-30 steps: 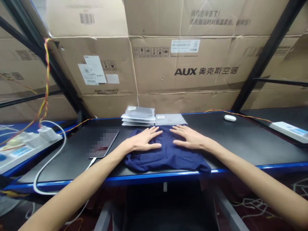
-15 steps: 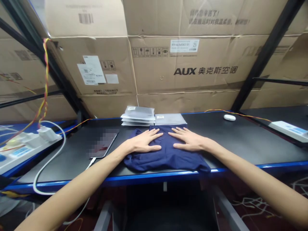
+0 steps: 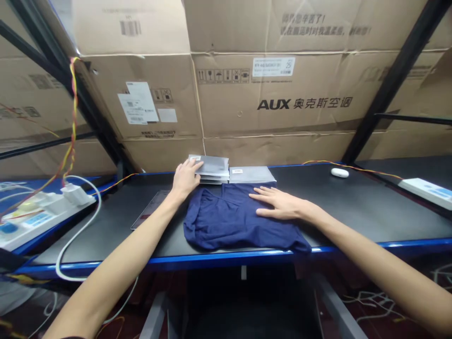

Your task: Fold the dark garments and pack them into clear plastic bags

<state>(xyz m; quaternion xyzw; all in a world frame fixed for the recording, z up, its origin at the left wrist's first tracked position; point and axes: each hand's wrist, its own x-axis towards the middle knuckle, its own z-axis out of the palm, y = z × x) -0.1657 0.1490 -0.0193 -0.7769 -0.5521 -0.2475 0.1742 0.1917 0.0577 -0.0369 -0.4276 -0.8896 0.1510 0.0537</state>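
Navy cloth: lies on the tabletop, under the right grip and just nearer the body than the left grip.
Right grip: palm down on the cloth's right part, fingers spread, holding nothing.
Left grip: off the cloth, at the left end of the packet stack, fingers on the top packet; whether they pinch it can't be made out.
Single packet: flat beyond the right grip, right of the stack, at the cloth's far edge; whether the two overlap is unclear.
Done, by appearance: cloth laid out in a compact shape, fairly flat around the right grip.
Left undone, by appearance: creases across the cloth, a bunched left side nearest the left grip, and no packet lifted clear of the stack.
Phone: left of the left grip, partly hidden by the forearm.
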